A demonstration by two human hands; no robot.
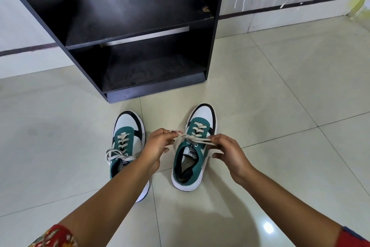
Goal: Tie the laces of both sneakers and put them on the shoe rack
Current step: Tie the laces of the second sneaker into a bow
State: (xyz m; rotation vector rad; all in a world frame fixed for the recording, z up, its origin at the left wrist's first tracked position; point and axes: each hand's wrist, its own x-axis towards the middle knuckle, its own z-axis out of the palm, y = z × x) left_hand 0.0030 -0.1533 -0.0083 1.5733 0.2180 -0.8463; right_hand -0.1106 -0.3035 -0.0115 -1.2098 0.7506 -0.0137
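Observation:
Two green, white and black sneakers stand side by side on the tiled floor, toes toward the rack. The left sneaker (128, 142) has its cream laces in a bow; my left forearm crosses its heel. Above the right sneaker (193, 154), my left hand (158, 146) and my right hand (228, 152) each pinch a strand of its cream lace (192, 138), pulled taut across the tongue. The black shoe rack (140, 32) stands just beyond the sneakers, with its two shelves bare.
Pale glossy floor tiles (280, 106) spread all around the sneakers. A white wall with a dark skirting stripe (280, 6) runs behind the rack. The rack's base plinth (156, 88) sits a short distance ahead of the sneakers' toes.

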